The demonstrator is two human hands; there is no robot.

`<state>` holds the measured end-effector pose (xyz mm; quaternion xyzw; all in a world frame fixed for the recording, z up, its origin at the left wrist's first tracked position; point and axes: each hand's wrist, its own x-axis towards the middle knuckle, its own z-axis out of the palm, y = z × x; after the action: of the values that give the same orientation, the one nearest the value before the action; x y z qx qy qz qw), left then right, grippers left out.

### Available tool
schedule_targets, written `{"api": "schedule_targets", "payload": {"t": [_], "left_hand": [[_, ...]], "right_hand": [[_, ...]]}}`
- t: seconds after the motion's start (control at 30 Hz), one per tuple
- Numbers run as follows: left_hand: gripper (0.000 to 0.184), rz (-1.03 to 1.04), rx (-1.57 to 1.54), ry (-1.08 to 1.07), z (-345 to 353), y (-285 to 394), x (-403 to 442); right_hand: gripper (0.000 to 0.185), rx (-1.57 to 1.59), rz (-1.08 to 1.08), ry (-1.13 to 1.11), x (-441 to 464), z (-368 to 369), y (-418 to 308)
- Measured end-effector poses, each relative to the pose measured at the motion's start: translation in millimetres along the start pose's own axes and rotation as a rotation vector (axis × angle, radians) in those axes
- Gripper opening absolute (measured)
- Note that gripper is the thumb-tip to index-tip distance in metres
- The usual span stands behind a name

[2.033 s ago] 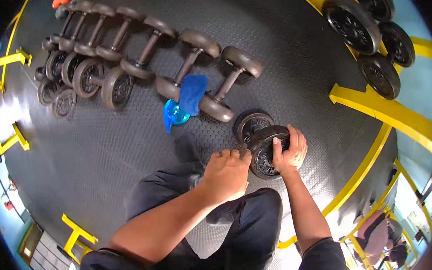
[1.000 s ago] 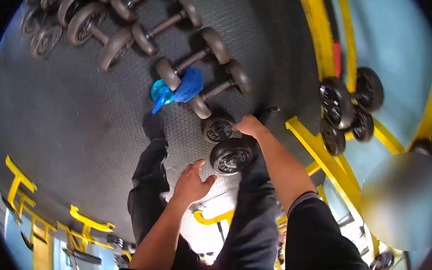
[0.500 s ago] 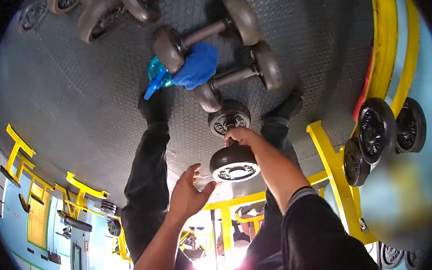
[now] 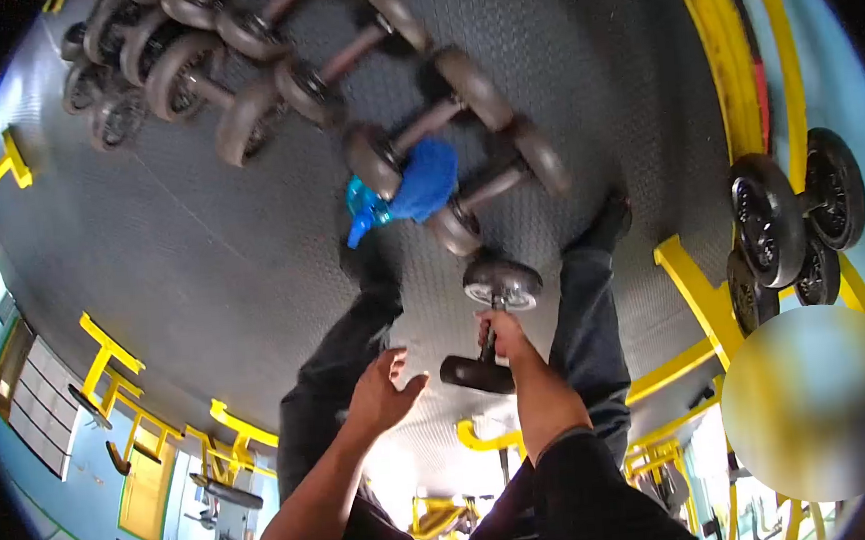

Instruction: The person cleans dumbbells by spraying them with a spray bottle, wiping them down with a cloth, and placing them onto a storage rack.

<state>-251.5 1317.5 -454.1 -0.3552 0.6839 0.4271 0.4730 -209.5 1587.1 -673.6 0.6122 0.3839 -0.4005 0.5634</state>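
Between my legs, my right hand (image 4: 502, 335) is wrapped round the handle of a black dumbbell (image 4: 504, 283) with round plate ends. The dumbbell is tilted, one end toward the floor ahead and the other near me. My left hand (image 4: 386, 389) holds nothing; its fingers are slightly curled and apart, to the left of the dumbbell's near end. Just beyond the held dumbbell, another dumbbell (image 4: 457, 230) lies on the floor. A blue cloth (image 4: 429, 182) and a teal spray bottle (image 4: 366, 206) with a blue top are beside it.
Several large dumbbells (image 4: 247, 122) lie in rows on the black textured mat (image 4: 200, 246) ahead and left. At right stands a yellow rack (image 4: 700, 296) with black weight plates (image 4: 768, 221). More yellow equipment (image 4: 112, 353) is along the left wall.
The view has shifted, showing more dumbbells at upper left. The held dumbbell has turned, its near end swinging left. My left hand stays open near it.
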Motion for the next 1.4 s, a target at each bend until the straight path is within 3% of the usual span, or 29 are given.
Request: {"api": "schedule_targets", "payload": {"t": [0.13,0.23,0.3,0.33,0.47,0.63,0.7,0.77,0.97,1.03,1.17,1.27,1.4], "left_hand": [[0.053,0.088,-0.137,0.070,-27.4,-1.3,-48.2],[0.047,0.128,-0.388,0.101,-49.9,-13.0,-97.9],[0.046,0.326,-0.361,0.191,-79.0,3.8,-146.6],[0.045,0.328,-0.251,0.255,-90.2,12.8,-157.8],[0.049,0.314,-0.366,0.221,-139.2,59.0,-222.4],[0.049,0.327,-0.316,0.341,-174.6,114.8,-264.5],[0.048,0.289,-0.287,0.396,-176.8,130.5,-257.0],[0.049,0.229,-0.298,0.464,-174.2,136.7,-245.4],[0.045,-0.054,-0.363,0.553,-131.1,177.7,-278.7],[0.047,0.052,-0.524,0.520,-113.2,208.5,-285.1],[0.047,0.066,-0.661,0.387,-86.9,297.7,-282.3],[0.046,0.182,-0.547,0.318,-75.6,320.4,-265.1],[0.052,0.089,-0.595,0.367,-79.4,322.2,-266.1]], "right_hand": [[0.023,0.133,-0.174,-0.004,-80.9,19.2,6.6],[0.020,0.215,-0.303,0.046,-217.4,48.8,-7.6],[0.020,0.228,-0.462,-0.022,-305.2,54.6,-10.3],[0.020,0.244,-0.514,-0.038,-341.1,54.8,-14.9],[0.023,0.236,-0.806,-0.115,-507.3,59.9,-14.3],[0.016,0.321,-1.088,-0.220,-656.5,48.0,-10.5],[0.012,0.322,-1.104,-0.305,-672.7,32.8,-25.6],[0.011,0.299,-1.253,-0.376,-687.4,17.9,-53.1],[0.007,0.281,-1.080,-0.278,-730.6,-29.5,-157.8],[0.012,0.312,-1.027,-0.288,-754.6,-45.3,-189.3],[0.014,0.438,-1.039,-0.352,-784.6,-73.4,-244.4],[0.014,0.561,-1.076,-0.325,-790.7,-87.9,-276.6],[0.015,0.630,-1.159,-0.233,-794.0,-104.1,-316.3]]}}
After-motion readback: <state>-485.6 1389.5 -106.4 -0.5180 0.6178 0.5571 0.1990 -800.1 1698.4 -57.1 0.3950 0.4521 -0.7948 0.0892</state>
